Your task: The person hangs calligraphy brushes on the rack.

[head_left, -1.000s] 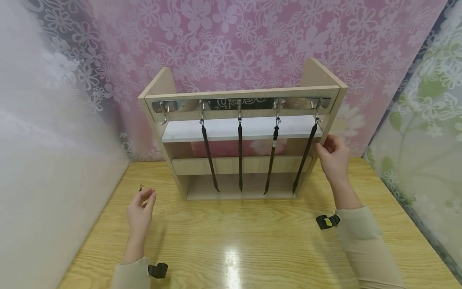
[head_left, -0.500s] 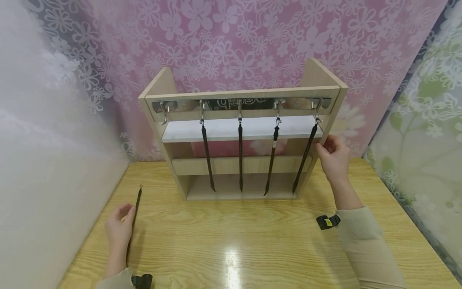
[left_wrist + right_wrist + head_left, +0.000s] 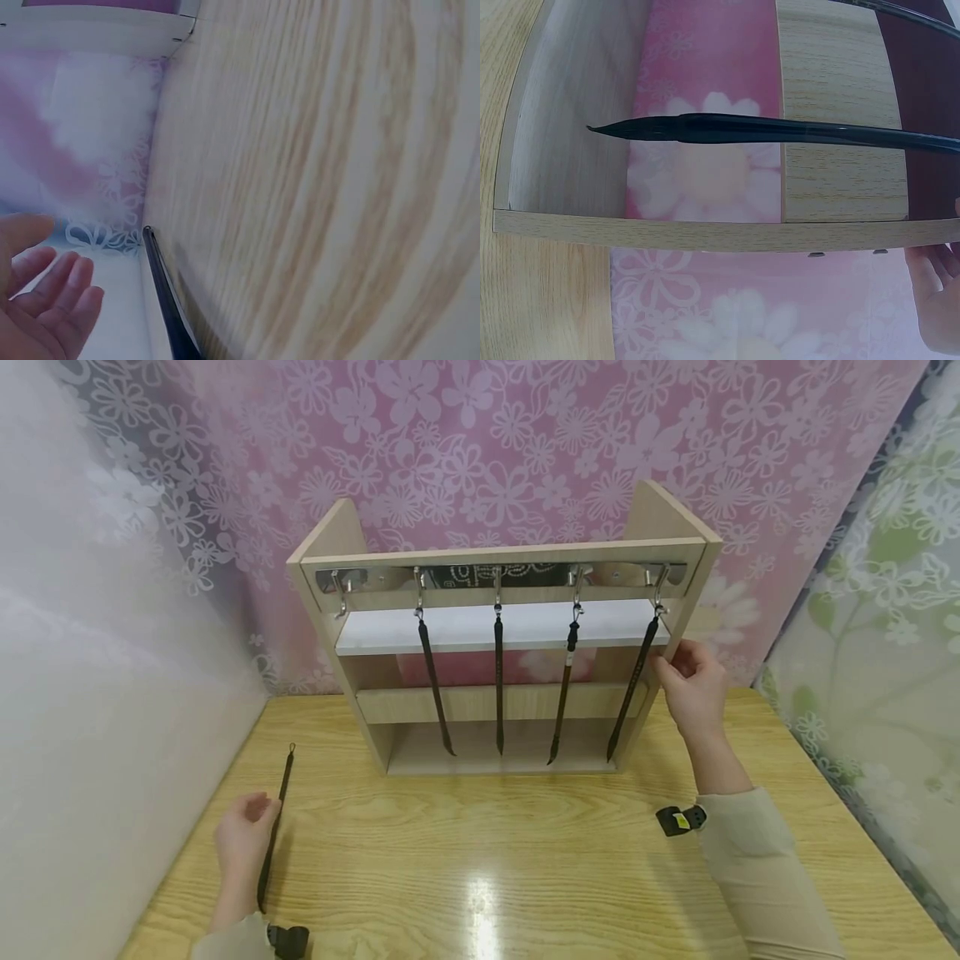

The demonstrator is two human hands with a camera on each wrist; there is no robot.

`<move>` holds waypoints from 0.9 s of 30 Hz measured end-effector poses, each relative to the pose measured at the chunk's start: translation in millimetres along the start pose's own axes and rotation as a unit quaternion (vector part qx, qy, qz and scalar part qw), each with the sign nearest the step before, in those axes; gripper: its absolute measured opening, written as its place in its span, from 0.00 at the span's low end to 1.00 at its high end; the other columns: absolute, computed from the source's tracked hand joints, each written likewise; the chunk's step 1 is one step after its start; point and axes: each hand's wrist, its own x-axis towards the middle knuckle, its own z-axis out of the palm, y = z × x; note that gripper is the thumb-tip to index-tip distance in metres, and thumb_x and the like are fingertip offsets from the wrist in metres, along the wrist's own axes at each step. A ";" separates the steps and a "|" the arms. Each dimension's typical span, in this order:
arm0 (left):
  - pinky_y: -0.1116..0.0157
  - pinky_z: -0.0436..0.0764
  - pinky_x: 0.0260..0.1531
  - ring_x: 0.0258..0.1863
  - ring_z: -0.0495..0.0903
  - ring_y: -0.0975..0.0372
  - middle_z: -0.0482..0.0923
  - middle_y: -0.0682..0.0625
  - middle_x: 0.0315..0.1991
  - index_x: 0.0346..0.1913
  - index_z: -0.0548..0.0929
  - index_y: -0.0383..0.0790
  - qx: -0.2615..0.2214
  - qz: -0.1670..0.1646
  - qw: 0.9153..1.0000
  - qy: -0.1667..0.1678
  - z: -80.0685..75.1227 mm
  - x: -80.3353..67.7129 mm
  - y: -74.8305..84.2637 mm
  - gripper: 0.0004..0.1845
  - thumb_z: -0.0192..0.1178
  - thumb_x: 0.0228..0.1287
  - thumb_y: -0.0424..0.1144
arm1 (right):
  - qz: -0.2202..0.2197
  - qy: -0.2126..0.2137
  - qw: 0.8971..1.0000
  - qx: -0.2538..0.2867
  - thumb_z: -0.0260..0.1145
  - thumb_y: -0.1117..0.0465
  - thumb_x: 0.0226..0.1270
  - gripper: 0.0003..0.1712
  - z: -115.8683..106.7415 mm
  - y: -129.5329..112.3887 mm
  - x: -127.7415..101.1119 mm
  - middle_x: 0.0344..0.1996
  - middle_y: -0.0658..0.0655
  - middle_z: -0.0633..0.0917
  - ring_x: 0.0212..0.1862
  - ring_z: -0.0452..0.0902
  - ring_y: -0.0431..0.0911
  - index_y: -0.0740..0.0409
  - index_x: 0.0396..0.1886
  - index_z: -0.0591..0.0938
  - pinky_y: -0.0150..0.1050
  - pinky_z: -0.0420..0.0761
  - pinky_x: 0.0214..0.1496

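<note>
Brushes number 5 in all: 4 are hung from hooks on the wooden rack [image 3: 510, 553] at the centre of the head view, and 1 loose brush [image 3: 274, 831] is laid on the desk [image 3: 480, 860] at the lower left, its loop end pointed towards the upper left. The left hand [image 3: 242, 843] is rested beside that brush with relaxed, uncurled fingers; nothing is gripped, though whether the thumb touches the shaft cannot be told. In the left wrist view only the fingertips [image 3: 45, 300] and part of the brush [image 3: 166, 300] are seen, the rest being cut off. The right hand [image 3: 693, 685] is held against the rack's right side, fingers curled at its edge beside the rightmost brush [image 3: 633, 681]; its grip is partly hidden.
</note>
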 end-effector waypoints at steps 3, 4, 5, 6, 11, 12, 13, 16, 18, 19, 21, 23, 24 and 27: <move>0.53 0.76 0.38 0.44 0.72 0.45 0.72 0.31 0.46 0.51 0.70 0.25 0.017 -0.006 0.999 -0.034 -0.4 3.5 -3.9 0.20 0.53 0.62 0.38 | -0.003 0.000 1.000 -0.005 0.62 0.69 0.55 0.12 0.4 -0.4 0.6 0.30 0.45 0.77 0.37 0.74 0.34 0.65 0.41 0.76 0.23 0.76 0.41; 0.51 0.76 0.39 0.44 0.72 0.43 0.71 0.30 0.46 0.51 0.70 0.24 0.026 -0.007 0.999 -0.045 -0.5 4.7 -5.4 0.20 0.53 0.61 0.38 | -0.005 0.000 1.000 -0.008 0.62 0.68 0.55 0.13 0.4 -0.5 0.6 0.30 0.45 0.77 0.37 0.74 0.34 0.65 0.42 0.76 0.23 0.76 0.41; 0.50 0.75 0.39 0.44 0.71 0.42 0.71 0.29 0.46 0.51 0.69 0.23 0.033 -0.008 0.998 -0.054 -0.4 6.0 -6.7 0.21 0.53 0.61 0.37 | -0.005 0.000 1.000 -0.013 0.62 0.68 0.56 0.13 0.6 -0.8 0.5 0.30 0.45 0.77 0.37 0.74 0.34 0.65 0.42 0.76 0.23 0.75 0.41; 0.49 0.75 0.39 0.44 0.71 0.41 0.70 0.28 0.47 0.52 0.68 0.23 0.040 -0.011 0.997 -0.066 -0.3 7.3 -7.8 0.22 0.53 0.61 0.38 | -0.006 -0.001 1.000 -0.017 0.62 0.67 0.56 0.13 0.6 -0.8 0.4 0.30 0.45 0.77 0.37 0.74 0.34 0.65 0.42 0.76 0.23 0.75 0.41; 0.49 0.75 0.37 0.43 0.71 0.40 0.69 0.27 0.46 0.51 0.67 0.20 0.070 -0.014 0.993 -0.096 0.8 11.4 -10.4 0.24 0.53 0.60 0.39 | -0.006 0.001 1.000 -0.012 0.62 0.68 0.55 0.11 0.8 -0.3 -1.1 0.29 0.44 0.77 0.37 0.74 0.34 0.64 0.40 0.76 0.22 0.75 0.40; 0.49 0.75 0.37 0.43 0.71 0.40 0.70 0.27 0.46 0.51 0.67 0.20 0.075 -0.015 0.992 -0.099 1.0 11.8 -10.3 0.24 0.53 0.60 0.39 | -0.007 0.002 1.000 -0.009 0.62 0.69 0.55 0.11 0.8 -0.3 -1.3 0.29 0.44 0.77 0.36 0.74 0.34 0.63 0.39 0.76 0.22 0.75 0.39; 0.50 0.75 0.37 0.42 0.71 0.40 0.70 0.27 0.45 0.50 0.67 0.20 0.080 -0.017 0.991 -0.101 1.5 12.1 -10.5 0.23 0.53 0.60 0.38 | -0.009 0.004 1.000 -0.007 0.62 0.69 0.54 0.11 0.7 -0.1 -1.5 0.28 0.44 0.77 0.36 0.74 0.34 0.63 0.39 0.77 0.22 0.75 0.39; 0.50 0.75 0.35 0.41 0.71 0.40 0.70 0.27 0.44 0.50 0.67 0.19 0.093 -0.021 0.989 -0.113 3.1 12.9 -10.0 0.23 0.53 0.59 0.38 | -0.016 0.005 1.000 -0.012 0.63 0.68 0.54 0.11 1.0 0.4 -1.7 0.28 0.44 0.77 0.36 0.74 0.34 0.64 0.39 0.77 0.21 0.75 0.38; 0.49 0.74 0.35 0.40 0.71 0.40 0.70 0.27 0.43 0.49 0.67 0.19 0.101 -0.021 0.987 -0.120 4.2 13.4 -9.5 0.23 0.53 0.59 0.38 | -0.019 0.004 1.000 -0.016 0.63 0.68 0.54 0.12 1.1 0.8 -1.6 0.28 0.44 0.77 0.36 0.74 0.34 0.64 0.40 0.77 0.21 0.75 0.38; 0.49 0.74 0.34 0.39 0.71 0.40 0.70 0.27 0.43 0.49 0.67 0.18 0.105 -0.020 0.987 -0.124 4.8 13.8 -9.6 0.23 0.53 0.58 0.38 | -0.020 0.004 1.000 -0.016 0.63 0.68 0.54 0.12 1.2 0.8 -1.6 0.29 0.44 0.77 0.36 0.74 0.34 0.65 0.40 0.77 0.21 0.75 0.38; 0.49 0.74 0.34 0.39 0.71 0.40 0.71 0.27 0.42 0.48 0.67 0.18 0.116 -0.015 0.985 -0.128 6.2 14.8 -9.9 0.23 0.54 0.58 0.37 | -0.022 0.004 1.000 -0.015 0.63 0.68 0.54 0.12 1.1 0.8 -1.7 0.29 0.44 0.77 0.36 0.74 0.34 0.65 0.40 0.77 0.21 0.75 0.38; 0.49 0.74 0.35 0.39 0.72 0.40 0.71 0.27 0.42 0.48 0.67 0.18 0.128 -0.011 0.983 -0.130 7.4 15.9 -10.5 0.23 0.54 0.57 0.36 | -0.022 0.006 1.000 -0.012 0.63 0.68 0.54 0.12 0.9 1.0 -1.7 0.28 0.44 0.77 0.36 0.74 0.34 0.65 0.40 0.77 0.21 0.75 0.38; 0.49 0.74 0.36 0.39 0.72 0.40 0.71 0.27 0.42 0.48 0.67 0.18 0.132 -0.009 0.982 -0.132 7.9 16.7 -10.8 0.23 0.53 0.57 0.36 | -0.022 0.006 1.000 -0.011 0.63 0.68 0.54 0.12 0.8 1.3 -1.6 0.28 0.44 0.77 0.36 0.74 0.34 0.65 0.39 0.77 0.21 0.75 0.38; 0.49 0.74 0.36 0.39 0.72 0.40 0.71 0.27 0.43 0.48 0.67 0.17 0.135 -0.009 0.981 -0.137 8.6 19.3 -10.1 0.23 0.53 0.57 0.35 | -0.022 0.007 1.000 -0.011 0.63 0.69 0.54 0.12 0.5 1.8 -1.5 0.28 0.44 0.77 0.35 0.74 0.34 0.65 0.40 0.77 0.21 0.75 0.38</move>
